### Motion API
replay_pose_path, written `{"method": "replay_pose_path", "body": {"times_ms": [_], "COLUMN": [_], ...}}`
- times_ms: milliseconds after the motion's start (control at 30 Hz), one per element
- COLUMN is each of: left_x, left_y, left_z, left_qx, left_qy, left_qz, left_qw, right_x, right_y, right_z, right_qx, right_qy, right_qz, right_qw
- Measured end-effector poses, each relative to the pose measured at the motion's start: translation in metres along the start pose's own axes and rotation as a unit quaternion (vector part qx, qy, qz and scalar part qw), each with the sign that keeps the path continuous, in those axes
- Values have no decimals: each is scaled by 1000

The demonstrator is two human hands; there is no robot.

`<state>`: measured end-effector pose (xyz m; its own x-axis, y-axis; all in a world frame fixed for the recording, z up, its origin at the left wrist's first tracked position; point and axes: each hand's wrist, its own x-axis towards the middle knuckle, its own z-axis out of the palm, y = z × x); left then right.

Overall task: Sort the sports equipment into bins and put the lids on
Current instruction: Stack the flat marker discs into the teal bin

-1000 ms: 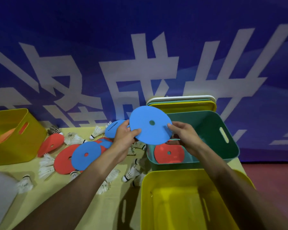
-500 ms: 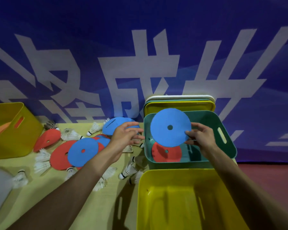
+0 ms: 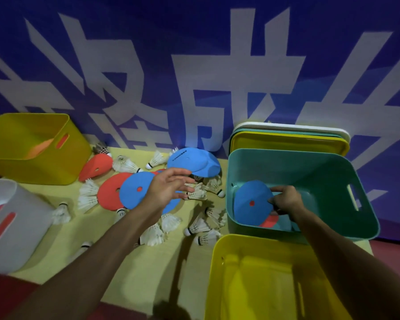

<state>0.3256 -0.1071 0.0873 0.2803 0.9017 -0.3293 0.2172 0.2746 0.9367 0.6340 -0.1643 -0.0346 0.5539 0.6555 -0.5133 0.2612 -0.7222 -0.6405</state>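
So, you are early in the sort: your right grip (image 3: 286, 200) pinches the edge of a blue disc (image 3: 252, 202) low inside the teal bin (image 3: 333, 179), over a red disc (image 3: 270, 221) already lying there. Your left grip (image 3: 169, 190) hovers empty, fingers spread, left of that bin. By my reckoning most work remains: loose discs (image 3: 134, 192) and shuttlecocks (image 3: 198, 195) litter the desk (image 3: 67, 234) left of the bin, and the lids (image 3: 289, 139) stand stacked behind it.

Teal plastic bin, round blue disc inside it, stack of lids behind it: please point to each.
Teal plastic bin (image 3: 298, 172): head view, inner back wall.
Round blue disc (image 3: 252, 192): head view, face above its hole.
Stack of lids (image 3: 286, 143): head view, front yellow lid.
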Motion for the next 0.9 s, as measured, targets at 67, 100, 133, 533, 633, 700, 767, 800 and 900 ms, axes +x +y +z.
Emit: {"method": "replay_pose_path", "body": {"times_ms": [67, 100, 133, 533, 633, 700, 767, 800, 900], "left_x": [-2, -2, -3, -3, 3, 10, 19, 23, 36], "left_y": [-1, -1, 0, 5, 1, -6, -13, -17, -31], "left_z": [-3, -4, -5, -21, -38, -55, -74, -84, -116], "left_qx": [-1, -2, -4, -40, -39, -26, -23, -23, -17], "left_qy": [5, 5, 5, -19, -23, -19, -9, -5, 5], "left_qz": [-1, -1, -1, 4, 1, -4, -12, -16, -35], "left_qw": [1000, 1000, 1000, 999, 999, 999, 1000, 1000, 999], "right_x": [2, 2, 1, -36, -62, -80, -98, -106, -126], "right_y": [0, 1, 1, -35, -68, -93, -117, -128, -158], "right_z": [1, 1, 0, -10, -3, 7, 22, 31, 65], "right_qx": [-26, -29, -29, -5, 22, 34, 30, 28, 2], "right_qy": [-24, -34, -41, 109, 157, 180, 188, 186, 171], "right_qz": [6, 11, 15, -111, -159, -194, -227, -243, -269], "right_qw": [999, 999, 999, 988, 974, 964, 955, 952, 948]}}
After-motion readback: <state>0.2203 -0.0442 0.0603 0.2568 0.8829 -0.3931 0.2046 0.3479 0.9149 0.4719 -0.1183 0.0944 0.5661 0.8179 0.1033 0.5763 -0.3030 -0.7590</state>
